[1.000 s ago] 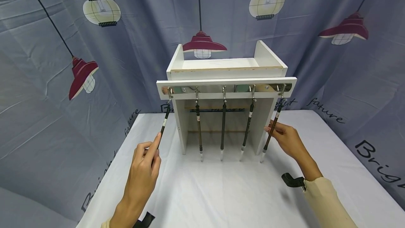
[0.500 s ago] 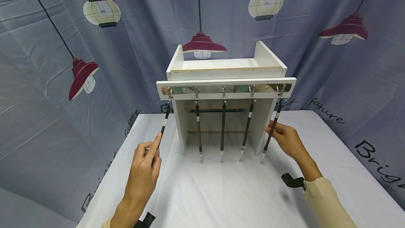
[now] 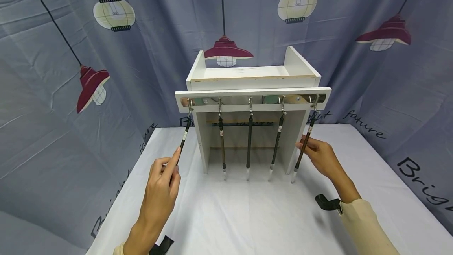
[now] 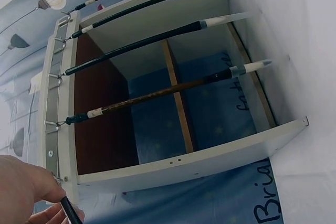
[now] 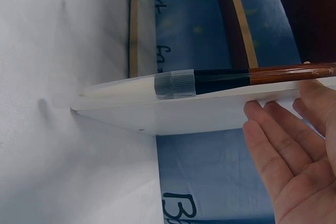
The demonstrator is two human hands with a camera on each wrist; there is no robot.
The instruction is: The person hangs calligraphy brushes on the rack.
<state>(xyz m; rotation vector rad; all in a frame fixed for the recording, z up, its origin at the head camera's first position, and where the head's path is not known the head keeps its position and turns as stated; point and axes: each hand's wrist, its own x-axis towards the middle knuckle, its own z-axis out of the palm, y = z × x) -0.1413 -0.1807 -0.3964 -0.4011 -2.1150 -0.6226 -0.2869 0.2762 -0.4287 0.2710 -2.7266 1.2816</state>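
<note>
A white wooden brush rack [image 3: 233,84] stands on the table. Calligraphy brushes hang in a row from its metal hooks. At the leftmost hook my left hand [image 3: 161,188] holds a black-handled calligraphy brush [image 3: 183,137] between thumb and fingers, its lower end hidden by the hand. My right hand [image 3: 320,156] grips the edge of the rack's right side panel [image 5: 210,111]; the thumb is partly hidden behind the rightmost brush [image 5: 289,73], which has a brown handle. Clear caps cover the pale bristles of the brushes that show their tips.
Three more brushes hang between the hands, including a dark middle brush [image 3: 249,141] and a brown-handled brush [image 4: 157,94]. An open tray [image 3: 244,72] tops the rack. A white cloth covers the table [image 3: 240,223], and a blue printed curtain [image 3: 152,50] hangs behind.
</note>
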